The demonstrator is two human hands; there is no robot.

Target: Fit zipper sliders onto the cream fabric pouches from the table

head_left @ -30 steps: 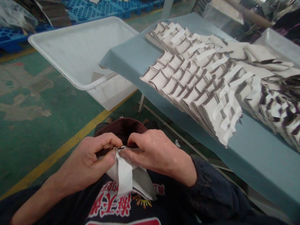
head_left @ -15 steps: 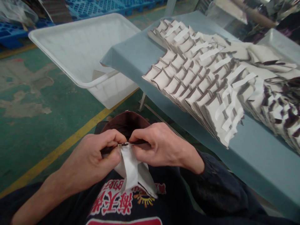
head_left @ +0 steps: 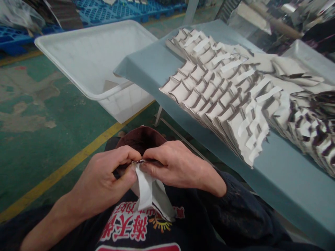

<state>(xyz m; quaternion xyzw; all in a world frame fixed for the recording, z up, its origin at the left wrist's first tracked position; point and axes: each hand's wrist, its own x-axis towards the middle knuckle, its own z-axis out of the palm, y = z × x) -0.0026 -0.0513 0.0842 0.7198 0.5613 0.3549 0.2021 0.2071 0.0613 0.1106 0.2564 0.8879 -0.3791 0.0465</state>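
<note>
Pale fabric piece (head_left: 162, 198) hung from between the person's two hands, its top edge pinched up and its lower part draped against the dark apron (head_left: 125, 242) just below the grip. A white strip (head_left: 146, 191) ran down its front from the pinched edge. The left hand (head_left: 107, 177) had its thumb and forefinger closed on the left end of that edge; the right hand (head_left: 178, 164) pinched just beside it, thumb under forefinger, so the two sets of fingertips nearly met. The exact layers held in the grip could not be told, since the fingers covered them. Maroon fabric (head_left: 142, 134) rose directly beyond the grip; whether it was joined to the pale piece could not be seen.

Beyond the grip and to its right, a blue-grey surface (head_left: 149, 59) carried a spread of overlapping pale pieces (head_left: 209, 90), some topped with white strips. Farther right of the grip lay a second, darker-edged stack (head_left: 314, 136). Beyond the grip and to its left, a white bin (head_left: 86, 52) sat on the green floor (head_left: 26, 146), well apart from both hands. A yellow line (head_left: 65, 177) crossed the floor left of the grip.
</note>
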